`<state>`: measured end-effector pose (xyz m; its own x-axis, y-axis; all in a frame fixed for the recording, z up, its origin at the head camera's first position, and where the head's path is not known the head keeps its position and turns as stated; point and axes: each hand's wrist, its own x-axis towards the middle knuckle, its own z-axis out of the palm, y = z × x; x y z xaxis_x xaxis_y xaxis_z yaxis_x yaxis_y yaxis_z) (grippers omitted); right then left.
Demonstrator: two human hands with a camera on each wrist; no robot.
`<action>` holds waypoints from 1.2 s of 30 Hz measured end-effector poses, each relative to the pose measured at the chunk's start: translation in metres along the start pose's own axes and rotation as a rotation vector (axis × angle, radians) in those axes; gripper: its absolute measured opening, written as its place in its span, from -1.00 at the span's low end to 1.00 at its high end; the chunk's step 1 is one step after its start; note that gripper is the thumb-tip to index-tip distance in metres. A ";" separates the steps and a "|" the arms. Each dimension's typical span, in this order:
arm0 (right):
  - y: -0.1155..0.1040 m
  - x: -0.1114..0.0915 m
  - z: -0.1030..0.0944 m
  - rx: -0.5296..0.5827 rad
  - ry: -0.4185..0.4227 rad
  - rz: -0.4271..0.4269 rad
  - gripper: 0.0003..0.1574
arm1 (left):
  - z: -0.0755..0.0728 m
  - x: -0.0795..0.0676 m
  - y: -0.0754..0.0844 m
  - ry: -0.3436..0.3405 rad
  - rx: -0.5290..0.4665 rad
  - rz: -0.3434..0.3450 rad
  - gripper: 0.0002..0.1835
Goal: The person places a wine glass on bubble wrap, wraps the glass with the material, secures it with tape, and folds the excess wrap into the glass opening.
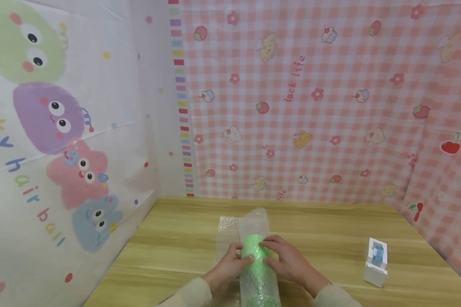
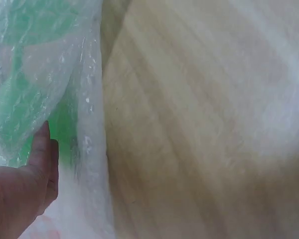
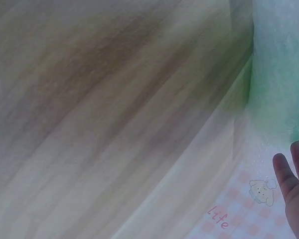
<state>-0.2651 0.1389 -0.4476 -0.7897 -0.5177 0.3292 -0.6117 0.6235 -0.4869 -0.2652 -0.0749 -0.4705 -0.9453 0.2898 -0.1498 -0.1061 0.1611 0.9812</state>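
A bright green, long, rounded object (image 1: 256, 269) lies inside a sleeve of clear bubble wrap (image 1: 254, 219) on the table, pointing away from me. The wrap blurs its details. My left hand (image 1: 230, 265) is at its left side, thumb on top. In the left wrist view, that hand's fingers (image 2: 40, 149) sit at the edge of a loose flap of bubble wrap (image 2: 27, 109), with green showing beneath. My right hand (image 1: 292, 262) rests against the right side of the roll, fingertips on the wrap. Its fingers (image 3: 285, 172) look extended in the right wrist view.
A small white box (image 1: 375, 273) with something blue in its open top stands at the right on the wood-grain table (image 1: 169, 238). A flat piece of bubble wrap (image 1: 226, 232) extends left of the roll. Patterned cloths (image 1: 299, 102) hang behind and at both sides.
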 end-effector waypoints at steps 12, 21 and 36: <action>-0.005 0.006 0.001 -0.040 0.002 0.009 -0.52 | 0.004 0.001 0.011 0.173 0.298 0.069 -0.42; -0.005 0.004 0.001 -0.045 0.002 -0.006 -0.52 | 0.008 0.002 0.015 0.202 0.299 0.067 -0.36; 0.003 -0.005 0.000 0.016 0.070 0.038 -0.53 | 0.001 0.001 0.008 0.105 0.095 0.036 -0.54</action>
<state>-0.2628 0.1435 -0.4511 -0.8140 -0.4515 0.3654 -0.5808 0.6321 -0.5129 -0.2667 -0.0727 -0.4633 -0.9755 0.1977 -0.0964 -0.0467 0.2424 0.9691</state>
